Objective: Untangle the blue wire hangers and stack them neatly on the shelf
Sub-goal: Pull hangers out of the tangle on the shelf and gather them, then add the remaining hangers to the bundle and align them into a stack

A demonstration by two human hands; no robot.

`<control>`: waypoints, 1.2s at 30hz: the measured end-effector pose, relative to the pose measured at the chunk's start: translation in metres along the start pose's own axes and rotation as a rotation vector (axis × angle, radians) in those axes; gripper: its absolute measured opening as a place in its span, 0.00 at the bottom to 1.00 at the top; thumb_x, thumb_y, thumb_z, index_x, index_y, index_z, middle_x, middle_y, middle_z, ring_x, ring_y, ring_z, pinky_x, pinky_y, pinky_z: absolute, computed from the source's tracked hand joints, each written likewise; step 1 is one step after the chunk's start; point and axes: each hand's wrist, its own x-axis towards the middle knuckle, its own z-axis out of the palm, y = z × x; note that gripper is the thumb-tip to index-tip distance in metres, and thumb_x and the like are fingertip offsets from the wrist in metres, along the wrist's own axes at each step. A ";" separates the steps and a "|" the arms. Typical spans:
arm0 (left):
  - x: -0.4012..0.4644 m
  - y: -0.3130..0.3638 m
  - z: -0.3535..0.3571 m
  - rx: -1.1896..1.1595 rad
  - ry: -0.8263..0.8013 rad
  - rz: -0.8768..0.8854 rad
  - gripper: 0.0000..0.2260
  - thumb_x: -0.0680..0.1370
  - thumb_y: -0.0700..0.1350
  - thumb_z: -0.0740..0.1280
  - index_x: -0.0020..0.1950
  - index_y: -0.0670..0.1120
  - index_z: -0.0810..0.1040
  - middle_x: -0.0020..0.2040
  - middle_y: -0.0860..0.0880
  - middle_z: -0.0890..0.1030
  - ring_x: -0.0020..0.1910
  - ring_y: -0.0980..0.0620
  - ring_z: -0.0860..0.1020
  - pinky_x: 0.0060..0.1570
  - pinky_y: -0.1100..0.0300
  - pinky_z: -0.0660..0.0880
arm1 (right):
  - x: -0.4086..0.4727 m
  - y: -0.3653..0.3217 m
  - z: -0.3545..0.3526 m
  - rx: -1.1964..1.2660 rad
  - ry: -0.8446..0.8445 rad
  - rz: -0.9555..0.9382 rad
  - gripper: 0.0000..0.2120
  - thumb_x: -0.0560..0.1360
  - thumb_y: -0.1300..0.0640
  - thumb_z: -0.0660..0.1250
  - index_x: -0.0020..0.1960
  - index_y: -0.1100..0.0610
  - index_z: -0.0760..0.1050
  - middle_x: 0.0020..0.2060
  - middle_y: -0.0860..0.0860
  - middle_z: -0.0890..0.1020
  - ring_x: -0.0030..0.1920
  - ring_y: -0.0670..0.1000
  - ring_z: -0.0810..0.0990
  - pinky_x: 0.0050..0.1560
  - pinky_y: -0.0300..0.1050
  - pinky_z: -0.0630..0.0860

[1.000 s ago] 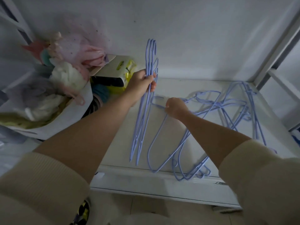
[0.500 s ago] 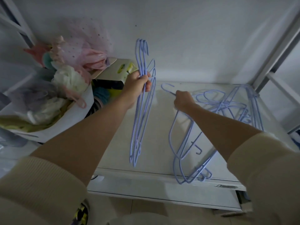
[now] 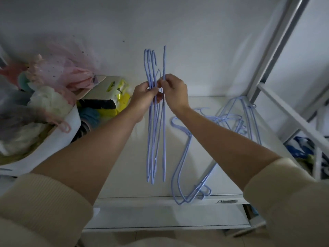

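— Where are your hands?
— Your left hand [image 3: 144, 98] grips a bunch of blue hangers [image 3: 151, 122] upright above the shelf [image 3: 135, 175]; your right hand [image 3: 175, 91] pinches a single hanger [image 3: 164, 139] beside it.
— The others?
— A tangled pile [image 3: 229, 122] lies on the shelf, right.

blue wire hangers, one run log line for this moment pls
left hand: holds blue wire hanger bundle | right hand: adds single hanger | tangled hangers: on white shelf

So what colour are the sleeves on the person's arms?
Cream, with fine ribbing, on the left sleeve and right sleeve; head view.
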 end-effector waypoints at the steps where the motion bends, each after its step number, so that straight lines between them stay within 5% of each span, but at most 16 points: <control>1: 0.000 0.002 0.004 0.004 -0.010 -0.001 0.09 0.79 0.38 0.60 0.56 0.42 0.77 0.40 0.44 0.80 0.35 0.53 0.80 0.43 0.57 0.78 | -0.001 0.000 0.000 0.041 0.006 0.024 0.10 0.75 0.63 0.59 0.40 0.62 0.77 0.34 0.57 0.82 0.33 0.56 0.81 0.36 0.46 0.79; 5: 0.000 0.006 0.018 0.021 -0.029 -0.017 0.13 0.77 0.35 0.62 0.60 0.40 0.78 0.42 0.41 0.80 0.32 0.53 0.79 0.32 0.63 0.77 | -0.005 0.003 -0.005 0.095 0.059 0.092 0.11 0.75 0.62 0.60 0.39 0.63 0.78 0.31 0.58 0.80 0.30 0.61 0.81 0.33 0.53 0.81; 9: -0.004 0.007 0.034 -0.013 -0.033 -0.035 0.13 0.76 0.32 0.62 0.58 0.40 0.78 0.43 0.40 0.80 0.35 0.48 0.80 0.34 0.59 0.80 | -0.007 0.007 -0.017 0.109 0.079 0.147 0.11 0.74 0.61 0.61 0.36 0.61 0.78 0.31 0.57 0.79 0.33 0.62 0.80 0.37 0.58 0.81; 14: -0.008 0.008 0.051 -0.042 -0.052 -0.036 0.06 0.75 0.33 0.66 0.48 0.42 0.80 0.37 0.42 0.80 0.29 0.54 0.82 0.37 0.61 0.82 | -0.006 0.020 -0.053 0.089 0.034 0.169 0.11 0.74 0.59 0.62 0.46 0.62 0.83 0.41 0.57 0.85 0.40 0.51 0.80 0.47 0.49 0.80; 18: -0.009 0.004 0.054 -0.028 -0.065 -0.066 0.05 0.76 0.34 0.67 0.44 0.44 0.79 0.34 0.45 0.82 0.29 0.55 0.83 0.38 0.62 0.82 | 0.001 0.062 -0.099 -0.191 0.100 0.317 0.12 0.74 0.59 0.64 0.53 0.59 0.82 0.52 0.56 0.85 0.54 0.55 0.82 0.52 0.42 0.74; 23: -0.009 -0.006 0.056 0.004 -0.098 -0.094 0.06 0.76 0.36 0.66 0.44 0.46 0.79 0.36 0.45 0.82 0.31 0.55 0.83 0.41 0.60 0.81 | -0.019 0.122 -0.141 -0.517 -0.082 0.530 0.13 0.73 0.63 0.63 0.55 0.59 0.81 0.55 0.60 0.83 0.59 0.59 0.80 0.58 0.45 0.74; 36: -0.009 -0.005 0.070 0.030 -0.112 -0.104 0.07 0.77 0.35 0.65 0.54 0.39 0.78 0.38 0.43 0.81 0.30 0.57 0.83 0.35 0.66 0.80 | -0.032 0.158 -0.158 -0.761 -0.334 0.610 0.23 0.76 0.61 0.58 0.70 0.54 0.64 0.64 0.61 0.74 0.64 0.63 0.74 0.65 0.63 0.69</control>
